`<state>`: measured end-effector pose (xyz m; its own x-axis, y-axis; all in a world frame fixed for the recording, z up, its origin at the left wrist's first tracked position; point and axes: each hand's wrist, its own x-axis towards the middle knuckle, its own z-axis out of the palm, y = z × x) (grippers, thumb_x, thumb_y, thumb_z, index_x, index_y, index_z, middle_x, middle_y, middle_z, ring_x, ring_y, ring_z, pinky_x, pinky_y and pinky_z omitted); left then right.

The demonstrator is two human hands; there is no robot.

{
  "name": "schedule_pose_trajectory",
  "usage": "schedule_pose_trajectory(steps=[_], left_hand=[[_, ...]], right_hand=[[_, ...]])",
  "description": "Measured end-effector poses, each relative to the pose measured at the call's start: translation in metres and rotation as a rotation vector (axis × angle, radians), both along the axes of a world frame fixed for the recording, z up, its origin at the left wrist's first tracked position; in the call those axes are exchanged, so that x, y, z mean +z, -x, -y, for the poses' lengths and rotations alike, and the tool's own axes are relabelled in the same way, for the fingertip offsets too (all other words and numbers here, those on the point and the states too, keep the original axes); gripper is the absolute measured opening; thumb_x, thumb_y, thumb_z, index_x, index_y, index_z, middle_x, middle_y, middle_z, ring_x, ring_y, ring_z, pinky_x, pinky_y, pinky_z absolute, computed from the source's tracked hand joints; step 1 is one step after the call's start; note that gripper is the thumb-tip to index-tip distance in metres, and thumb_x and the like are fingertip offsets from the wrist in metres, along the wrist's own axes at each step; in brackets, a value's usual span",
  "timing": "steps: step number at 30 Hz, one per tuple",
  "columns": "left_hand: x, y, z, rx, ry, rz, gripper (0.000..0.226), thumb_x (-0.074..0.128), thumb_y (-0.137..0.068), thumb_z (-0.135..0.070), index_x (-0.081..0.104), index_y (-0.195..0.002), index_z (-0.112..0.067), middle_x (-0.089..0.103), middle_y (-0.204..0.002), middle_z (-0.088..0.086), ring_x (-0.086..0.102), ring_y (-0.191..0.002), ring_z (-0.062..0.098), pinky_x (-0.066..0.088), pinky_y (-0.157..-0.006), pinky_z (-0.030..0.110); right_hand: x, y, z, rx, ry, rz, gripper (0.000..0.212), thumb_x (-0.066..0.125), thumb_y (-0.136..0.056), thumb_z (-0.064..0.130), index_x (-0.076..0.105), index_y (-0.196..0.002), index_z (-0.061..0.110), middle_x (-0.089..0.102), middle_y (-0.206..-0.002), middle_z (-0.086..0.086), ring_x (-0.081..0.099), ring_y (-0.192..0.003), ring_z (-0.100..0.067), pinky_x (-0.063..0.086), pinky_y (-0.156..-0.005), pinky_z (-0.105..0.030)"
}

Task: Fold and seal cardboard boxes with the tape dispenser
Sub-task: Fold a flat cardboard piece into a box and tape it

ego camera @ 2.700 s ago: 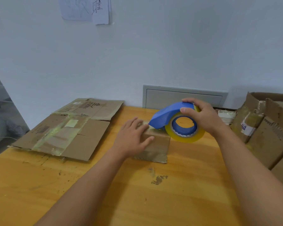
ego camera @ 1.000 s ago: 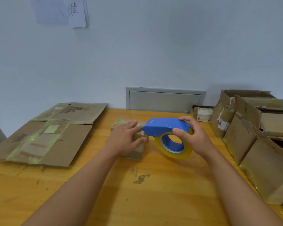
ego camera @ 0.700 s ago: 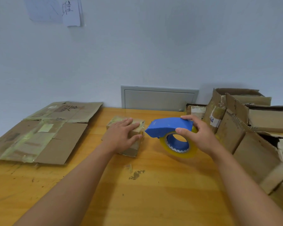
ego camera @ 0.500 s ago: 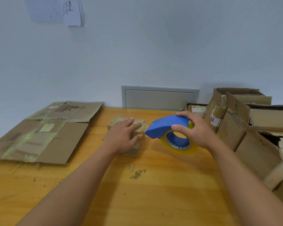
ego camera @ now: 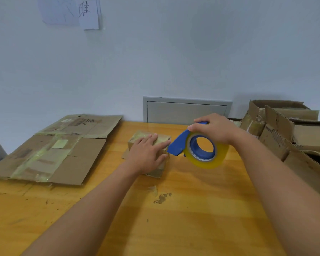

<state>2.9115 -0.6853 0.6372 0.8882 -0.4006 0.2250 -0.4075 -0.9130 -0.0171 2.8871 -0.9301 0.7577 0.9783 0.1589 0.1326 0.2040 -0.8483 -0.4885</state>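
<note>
A left hand (ego camera: 146, 156) lies flat on a small cardboard box (ego camera: 149, 143) (heavily taped). The right hand (ego camera: 215, 129) grips a blue tape dispenser (ego camera: 196, 147) beside it.

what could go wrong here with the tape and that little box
1. The dispenser's blue front edge sits right beside the left hand's fingertips on the small box; if that edge carries the cutter, it might nick them.
2. The box is small and held only by a flat palm, so pulling tape may drag or tip it.
</note>
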Motion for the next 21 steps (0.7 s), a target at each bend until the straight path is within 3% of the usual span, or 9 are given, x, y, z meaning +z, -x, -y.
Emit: schedule_pose_trajectory(steps=[3, 5, 9, 15, 18, 21], left_hand=[[0.001, 0.003, 0.000, -0.001, 0.012, -0.006, 0.056, 0.028, -0.098, -0.064, 0.015, -0.151, -0.052, 0.020, -0.164, 0.007, 0.017, -0.151, 0.026, 0.017, -0.121, 0.045], [0.003, 0.005, 0.000, 0.000, 0.022, -0.028, 0.057, 0.031, -0.098, -0.063, 0.015, -0.151, -0.052, 0.017, -0.164, 0.006, 0.014, -0.151, 0.025, 0.014, -0.122, 0.045], [0.005, 0.008, 0.008, 0.034, 0.122, -0.047, 0.054, 0.034, -0.096, -0.064, 0.028, -0.149, -0.051, 0.021, -0.163, 0.005, 0.013, -0.151, 0.023, 0.007, -0.121, 0.044], [0.000, 0.006, 0.030, 0.153, 0.408, -0.013, 0.044, 0.034, -0.096, -0.066, 0.060, -0.124, -0.044, 0.037, -0.157, 0.000, 0.020, -0.148, 0.019, 0.010, -0.116, 0.041], [0.000, 0.005, 0.037, 0.204, 0.458, 0.031, 0.034, 0.042, -0.097, -0.059, 0.064, -0.115, -0.041, 0.042, -0.153, -0.002, 0.026, -0.145, 0.018, 0.012, -0.113, 0.040], [-0.001, 0.005, 0.045, 0.235, 0.477, 0.071, 0.028, 0.047, -0.099, -0.045, 0.060, -0.121, -0.037, 0.046, -0.150, -0.003, 0.029, -0.143, 0.017, 0.012, -0.111, 0.038]], right_hand=[[-0.010, 0.002, 0.003, -0.029, 0.128, -0.087, 0.061, 0.064, -0.084, 0.062, 0.064, -0.131, 0.022, 0.060, -0.135, -0.003, 0.055, -0.119, -0.024, 0.044, -0.089, -0.035], [-0.023, 0.005, 0.014, -0.108, 0.068, -0.042, 0.066, 0.065, -0.085, 0.061, 0.057, -0.139, 0.023, 0.055, -0.141, -0.002, 0.051, -0.123, -0.022, 0.037, -0.089, -0.030], [-0.039, 0.010, 0.032, -0.271, -0.171, 0.134, 0.067, 0.063, -0.087, 0.059, 0.050, -0.144, 0.026, 0.052, -0.143, -0.002, 0.051, -0.120, -0.023, 0.038, -0.088, -0.031], [-0.071, 0.014, 0.014, -0.345, -0.098, 0.220, 0.073, 0.061, -0.088, 0.060, 0.042, -0.150, 0.029, 0.058, -0.133, -0.006, 0.055, -0.114, -0.027, 0.046, -0.086, -0.040], [-0.089, 0.012, 0.004, -0.351, -0.101, 0.233, 0.076, 0.059, -0.087, 0.063, 0.039, -0.151, 0.028, 0.058, -0.133, -0.004, 0.055, -0.113, -0.026, 0.046, -0.083, -0.038], [-0.098, 0.009, -0.001, -0.368, -0.180, 0.265, 0.075, 0.062, -0.086, 0.062, 0.042, -0.150, 0.027, 0.060, -0.133, -0.003, 0.056, -0.114, -0.027, 0.047, -0.086, -0.038]])
